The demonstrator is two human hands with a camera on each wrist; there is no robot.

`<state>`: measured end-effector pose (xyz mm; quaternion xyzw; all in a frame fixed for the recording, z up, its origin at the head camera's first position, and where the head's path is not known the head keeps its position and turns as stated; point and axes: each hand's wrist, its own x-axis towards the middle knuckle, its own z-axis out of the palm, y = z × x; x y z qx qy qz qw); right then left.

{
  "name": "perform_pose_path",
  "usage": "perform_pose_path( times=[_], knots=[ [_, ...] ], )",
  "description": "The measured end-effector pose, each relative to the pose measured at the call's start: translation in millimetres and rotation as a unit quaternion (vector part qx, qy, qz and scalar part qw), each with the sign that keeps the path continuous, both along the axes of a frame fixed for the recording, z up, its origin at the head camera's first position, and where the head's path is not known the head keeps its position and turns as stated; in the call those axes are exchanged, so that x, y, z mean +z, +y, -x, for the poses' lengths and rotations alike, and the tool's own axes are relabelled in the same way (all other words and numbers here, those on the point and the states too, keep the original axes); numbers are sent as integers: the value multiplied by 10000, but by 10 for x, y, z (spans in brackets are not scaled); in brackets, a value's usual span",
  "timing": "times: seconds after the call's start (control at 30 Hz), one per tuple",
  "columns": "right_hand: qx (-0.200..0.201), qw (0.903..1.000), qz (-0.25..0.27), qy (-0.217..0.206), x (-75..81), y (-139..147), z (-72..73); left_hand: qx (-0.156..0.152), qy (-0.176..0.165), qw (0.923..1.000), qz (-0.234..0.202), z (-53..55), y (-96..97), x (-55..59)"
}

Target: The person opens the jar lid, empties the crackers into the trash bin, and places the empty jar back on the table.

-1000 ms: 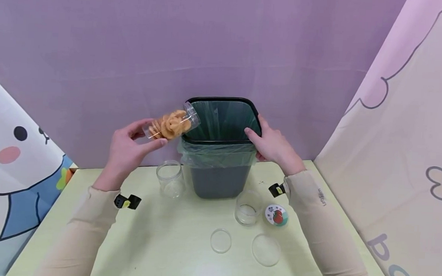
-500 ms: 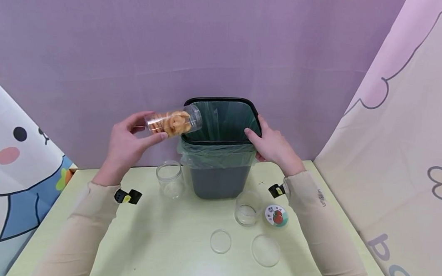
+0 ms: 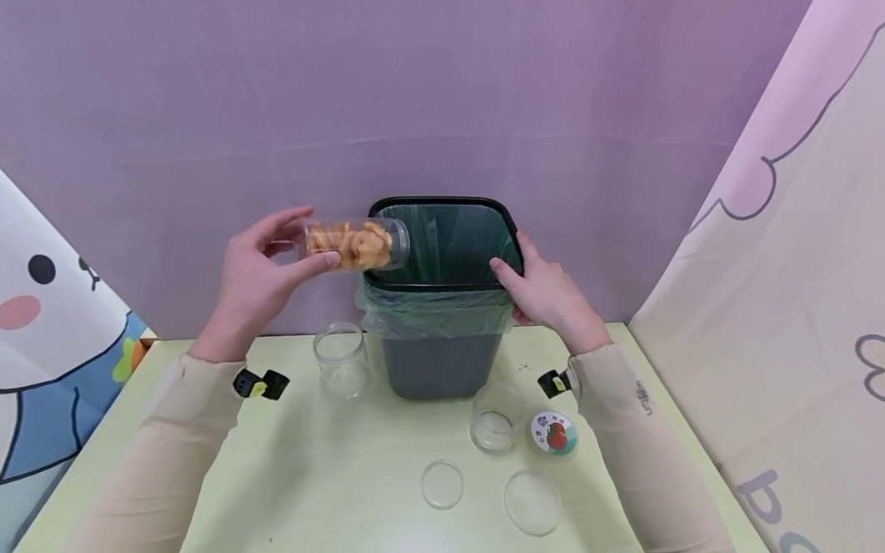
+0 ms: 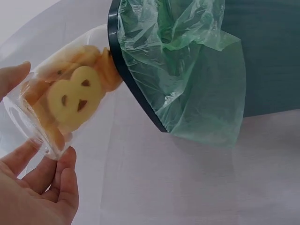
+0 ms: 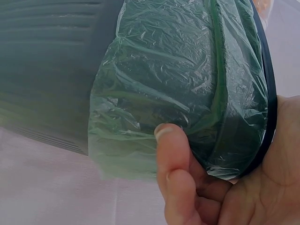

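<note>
My left hand (image 3: 266,276) grips a clear plastic jar (image 3: 399,245) near its base. The jar lies almost level, its mouth over the left rim of the trash can (image 3: 438,368). Inside are orange-brown cookies (image 3: 354,245); in the left wrist view one pale, heart-shaped cookie (image 4: 75,98) with dark marks shows through the wall. My right hand (image 3: 550,295) grips the can's right rim, thumb over the inside and fingers (image 5: 173,159) against the outside. A green plastic liner (image 5: 159,79) is folded over the black rim.
A clear jar (image 3: 342,359) stands left of the can, another clear jar (image 3: 497,421) in front at right. Beside that one lies a round lid with a tomato picture (image 3: 554,433). Two clear discs (image 3: 442,484) lie nearer on the pale table (image 3: 325,504). A purple curtain (image 3: 452,85) hangs behind.
My left hand has raised the jar's base and turned it from tilted up toward level, its mouth shifting slightly right over the can. My right hand stays on the rim.
</note>
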<state>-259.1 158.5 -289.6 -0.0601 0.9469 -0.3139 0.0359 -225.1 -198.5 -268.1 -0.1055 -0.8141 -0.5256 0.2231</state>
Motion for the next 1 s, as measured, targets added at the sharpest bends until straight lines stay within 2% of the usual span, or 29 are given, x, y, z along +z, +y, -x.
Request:
perform_pose_path(
  times=[0.47, 0.6, 0.67, 0.8, 1.0],
  knots=[
    [-50, 10000, 16, -2, -20, 20, 1, -192, 359, 9992, -38, 44, 95, 90],
    [-47, 10000, 55, 14, -22, 15, 6, -228, 471, 9980, 364, 54, 111, 83],
    [-52, 10000, 57, 18, -22, 11, 8, -214, 653, 9964, 493, 51, 119, 76],
    [-12, 10000, 81, 27, -29, -13, 7, -129, 1037, 9937, 395, 32, 108, 58],
    [-31, 9999, 114, 32, -33, -14, 4, -216, 1049, 9923, 622, 25, 102, 27]
  ],
)
